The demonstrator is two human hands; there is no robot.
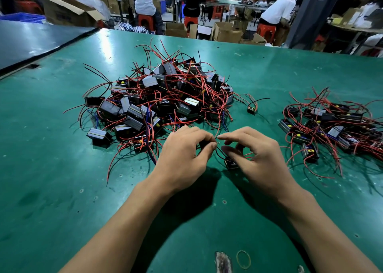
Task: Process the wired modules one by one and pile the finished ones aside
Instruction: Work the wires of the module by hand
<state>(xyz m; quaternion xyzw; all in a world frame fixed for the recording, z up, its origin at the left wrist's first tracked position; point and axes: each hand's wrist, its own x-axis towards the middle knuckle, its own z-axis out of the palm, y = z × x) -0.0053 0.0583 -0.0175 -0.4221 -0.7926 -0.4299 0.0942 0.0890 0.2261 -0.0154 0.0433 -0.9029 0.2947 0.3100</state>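
Note:
A small black module [231, 163] with red and black wires lies on the green table [51, 169] between my hands. My left hand [182, 154] pinches its black wire near the tip. My right hand [255, 154] pinches the wire ends from the other side, fingertips almost meeting the left ones, and partly covers the module. A big heap of wired modules [159, 98] lies just beyond my hands. A smaller pile of modules [329, 127] sits to the right. One single module [252, 109] lies between the two piles.
A rubber band [243, 259] and a scuffed patch lie near the table's front edge. A darker table [31, 40] adjoins on the left. People on red stools and cardboard boxes [226, 32] fill the background beyond the far edge.

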